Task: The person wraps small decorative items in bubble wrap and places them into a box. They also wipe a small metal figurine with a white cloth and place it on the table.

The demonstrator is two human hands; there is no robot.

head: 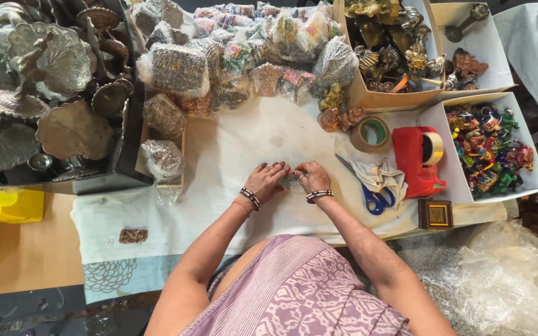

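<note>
Head view, left hand (267, 178) and right hand (312, 175) curled, apparently pinching small wrapped packet (292, 182).

Both arms extend forward with elbows bent, beaded bracelets on each wrist, the left hand (264, 179) and right hand (312, 176) set close together, palms down, fingers curled inward, fingertips nearly meeting at centre.

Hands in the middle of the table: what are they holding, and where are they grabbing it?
Both the left hand and right hand press fingertips on a small clear-wrapped bundle on the white cloth, one at each side. What is inside cannot be told.
</note>
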